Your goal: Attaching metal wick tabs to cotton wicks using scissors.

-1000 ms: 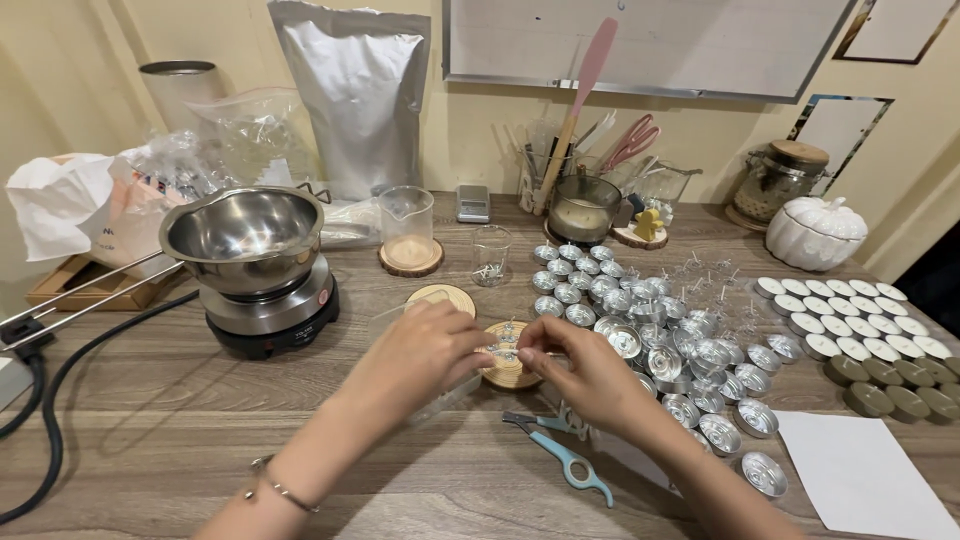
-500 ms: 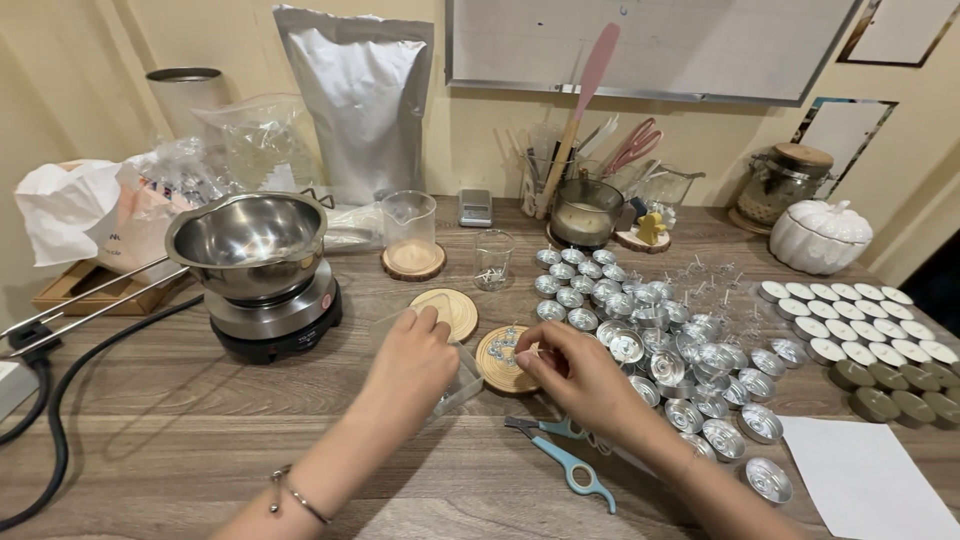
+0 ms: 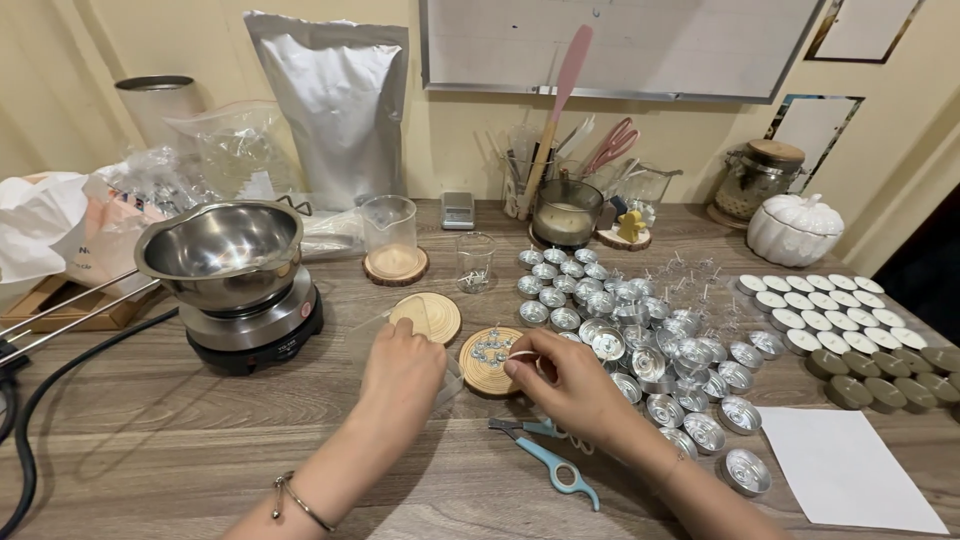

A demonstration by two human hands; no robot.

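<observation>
Hands are parting: left hand [image 3: 402, 372] is now resting closed on the clear box [image 3: 400, 350], while right hand [image 3: 560, 380] is pinching a wick [image 3: 522, 355] beside the wooden disc [image 3: 487, 362].

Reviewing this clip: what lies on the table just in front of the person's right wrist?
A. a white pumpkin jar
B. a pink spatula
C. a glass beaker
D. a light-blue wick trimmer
D: the light-blue wick trimmer lies flat on the table right beside the right hand.

Both forearms bare, no sleeves. Left wrist, lower left of frame: thin metal bracelet [image 3: 297, 502]. Right wrist: thin, faint band [image 3: 668, 467]. No rings visible on the fingers.
</observation>
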